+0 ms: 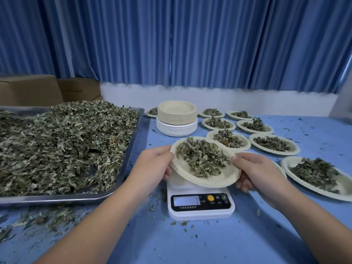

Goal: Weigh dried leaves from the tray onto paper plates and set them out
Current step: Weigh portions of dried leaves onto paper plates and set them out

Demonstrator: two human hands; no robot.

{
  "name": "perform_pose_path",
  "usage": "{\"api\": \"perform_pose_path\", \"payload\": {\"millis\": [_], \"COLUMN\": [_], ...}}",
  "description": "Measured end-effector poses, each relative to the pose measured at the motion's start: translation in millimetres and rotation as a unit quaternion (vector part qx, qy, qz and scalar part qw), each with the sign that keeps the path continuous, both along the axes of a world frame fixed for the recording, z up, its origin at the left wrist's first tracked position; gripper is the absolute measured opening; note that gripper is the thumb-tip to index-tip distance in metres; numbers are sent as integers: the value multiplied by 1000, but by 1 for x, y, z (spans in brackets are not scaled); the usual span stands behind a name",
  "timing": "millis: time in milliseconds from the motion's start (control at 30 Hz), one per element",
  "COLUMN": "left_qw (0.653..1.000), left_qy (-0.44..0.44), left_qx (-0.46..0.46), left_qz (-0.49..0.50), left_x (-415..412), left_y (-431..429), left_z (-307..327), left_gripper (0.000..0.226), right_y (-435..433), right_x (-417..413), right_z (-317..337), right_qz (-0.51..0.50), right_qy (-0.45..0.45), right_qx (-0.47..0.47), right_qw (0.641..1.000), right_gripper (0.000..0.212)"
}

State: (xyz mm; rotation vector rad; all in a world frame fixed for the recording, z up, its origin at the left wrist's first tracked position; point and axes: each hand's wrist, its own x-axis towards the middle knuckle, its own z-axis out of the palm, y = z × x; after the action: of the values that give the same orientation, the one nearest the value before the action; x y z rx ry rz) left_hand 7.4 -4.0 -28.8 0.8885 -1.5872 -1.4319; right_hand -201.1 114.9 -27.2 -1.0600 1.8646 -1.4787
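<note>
While left hand (152, 162), right hand (256, 173) pinch one loaded plate (215, 181) over one scale (200, 214): eight-plus filled plates (291, 150) beyond, one tray (57, 200).

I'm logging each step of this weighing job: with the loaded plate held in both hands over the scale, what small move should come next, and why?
Probably carry the plate right and set it on the bare table beside the filled plates. The left hand and right hand grip its rim, and it sits tilted above the scale, already heaped with leaves.
</note>
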Motion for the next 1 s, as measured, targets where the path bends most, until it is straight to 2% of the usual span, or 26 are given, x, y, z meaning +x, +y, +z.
{"api": "perform_pose_path", "payload": {"millis": [167,333,533,700,1000], "left_qw": [990,975,953,931,895], "left_qy": [112,140,125,78,-34], "left_qx": [51,76,143,184,180], "left_qz": [-72,-153,-237,-306,-407], "left_x": [-17,-43,-90,-134,-180], "left_y": [27,70,124,164,212], "left_z": [3,-2,0,2,-3], "left_gripper": [33,38,36,34,20], "right_y": [39,88,158,216,288], "right_x": [-7,-26,-71,-104,-128], "right_z": [10,20,27,20,9], "right_qz": [-15,-45,-90,-146,-192], "right_qy": [-61,-73,-40,-47,-35], "right_qx": [-20,-12,32,69,116], "right_qw": [998,996,995,986,974], "right_gripper": [12,10,14,15,18]}}
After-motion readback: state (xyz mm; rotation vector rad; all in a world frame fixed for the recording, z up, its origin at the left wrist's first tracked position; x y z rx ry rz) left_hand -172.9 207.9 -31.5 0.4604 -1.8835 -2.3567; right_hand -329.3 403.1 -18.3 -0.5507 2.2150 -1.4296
